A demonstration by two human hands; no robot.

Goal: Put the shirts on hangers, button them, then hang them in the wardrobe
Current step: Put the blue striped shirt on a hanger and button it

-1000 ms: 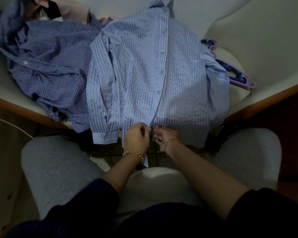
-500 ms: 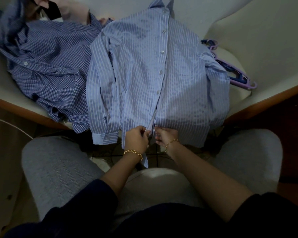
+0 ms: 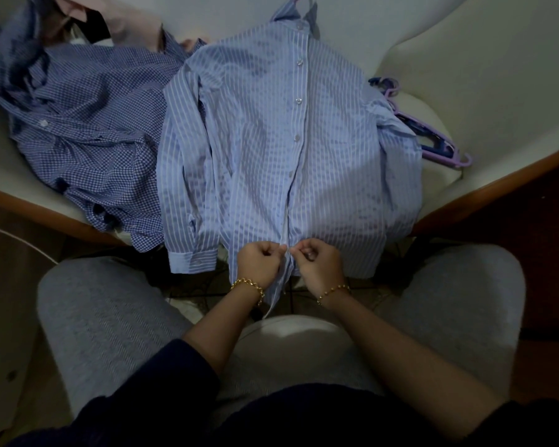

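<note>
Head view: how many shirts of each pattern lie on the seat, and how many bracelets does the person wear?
Striped light-blue shirt: 1
Checked dark-blue shirt: 1
Gold bracelets: 2
Total: 4
Pink cloth at the top left: too hidden to class, not counted.

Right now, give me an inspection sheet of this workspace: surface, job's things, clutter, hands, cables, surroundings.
Surface: cream cushioned seat with a wooden rim, mostly covered by shirts.
Job's things: striped shirt lies flat, front up, upper buttons fastened; checked shirt crumpled beside it; spare hangers by its other sleeve.
Clutter: pinkish garment behind the checked shirt.
Hands: left hand and right hand both pinch the striped shirt's placket near the hem.
Cables: thin white cord at the frame's left edge, below the seat.
Surroundings: grey-trousered knees, tiled floor between them; dim light.
</note>
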